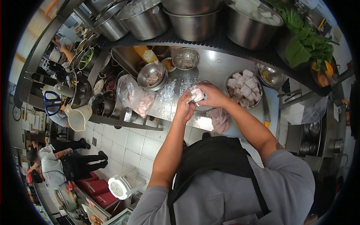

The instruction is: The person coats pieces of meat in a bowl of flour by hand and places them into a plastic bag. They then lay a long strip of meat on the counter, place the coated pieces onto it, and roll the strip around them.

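Between my left hand and my right hand is a pale, white-coated lump, held by the fingers of both over the steel counter. A metal bowl, mostly hidden, lies beneath my hands. Right of them stands a bowl of white-coated chunks. Pale raw meat or skin lies just below my right wrist. To the left are stacked steel bowls with minced filling and a plastic bag of pinkish meat. White powder is scattered on the counter.
A knife lies on a pale cutting board at the right. Large steel pots line the shelf above the counter. Blue scissors and a white jug are at the left. Two people stand at the lower left.
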### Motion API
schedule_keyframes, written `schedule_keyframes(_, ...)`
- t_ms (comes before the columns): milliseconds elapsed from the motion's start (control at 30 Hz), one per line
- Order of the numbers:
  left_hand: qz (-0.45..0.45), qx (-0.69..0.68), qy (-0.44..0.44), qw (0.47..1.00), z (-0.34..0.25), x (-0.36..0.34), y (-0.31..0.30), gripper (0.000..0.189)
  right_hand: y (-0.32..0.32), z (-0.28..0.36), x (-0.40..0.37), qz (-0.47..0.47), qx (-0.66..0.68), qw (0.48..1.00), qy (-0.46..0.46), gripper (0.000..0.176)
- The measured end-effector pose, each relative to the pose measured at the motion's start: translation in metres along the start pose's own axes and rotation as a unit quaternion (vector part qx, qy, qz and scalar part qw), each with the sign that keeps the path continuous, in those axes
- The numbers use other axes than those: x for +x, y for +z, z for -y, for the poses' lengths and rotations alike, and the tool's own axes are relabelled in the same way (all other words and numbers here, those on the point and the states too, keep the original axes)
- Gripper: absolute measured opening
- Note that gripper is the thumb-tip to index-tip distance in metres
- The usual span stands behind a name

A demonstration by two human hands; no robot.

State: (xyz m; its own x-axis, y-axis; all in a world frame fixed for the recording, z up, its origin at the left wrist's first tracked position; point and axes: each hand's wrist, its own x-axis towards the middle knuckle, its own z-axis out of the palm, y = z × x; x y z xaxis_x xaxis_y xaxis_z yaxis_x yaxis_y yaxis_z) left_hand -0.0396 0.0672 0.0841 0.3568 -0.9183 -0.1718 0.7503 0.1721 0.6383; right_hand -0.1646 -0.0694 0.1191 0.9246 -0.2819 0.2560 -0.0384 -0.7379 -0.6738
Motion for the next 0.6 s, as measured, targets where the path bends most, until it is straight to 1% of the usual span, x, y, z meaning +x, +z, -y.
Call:
schedule_keyframes(100,-0.019,0.016,-0.009,1.000,0.002,0.001,-0.003,0.036,-0.002,-0.006,0.004,0.045,-0.031,0.995,-0.084,0.069)
schedule_keyframes(200,-0.030,0.038,-0.008,0.999,0.002,0.002,0.000,0.038,-0.002,-0.005,0.002,0.043,-0.044,0.993,-0.102,0.074)
schedule_keyframes(300,-0.045,0.052,0.019,0.997,0.004,0.007,-0.004,0.039,0.006,-0.008,-0.008,-0.010,0.098,0.994,0.040,0.070)
schedule_keyframes(400,-0.071,0.118,0.022,0.990,-0.001,0.005,0.002,0.046,0.031,-0.037,-0.010,-0.006,0.291,0.950,0.111,0.069)
schedule_keyframes(500,-0.057,0.170,0.011,0.984,0.001,0.007,-0.004,0.037,0.044,-0.046,-0.009,0.008,0.297,0.941,0.162,0.065)
schedule_keyframes(567,-0.075,0.234,-0.002,0.969,-0.001,0.008,-0.006,0.039,0.043,-0.041,-0.009,-0.023,0.245,0.956,0.159,0.060)
schedule_keyframes(600,-0.087,0.270,-0.013,0.959,-0.009,0.004,0.004,0.041,0.040,-0.033,-0.009,-0.036,0.219,0.962,0.156,0.058)
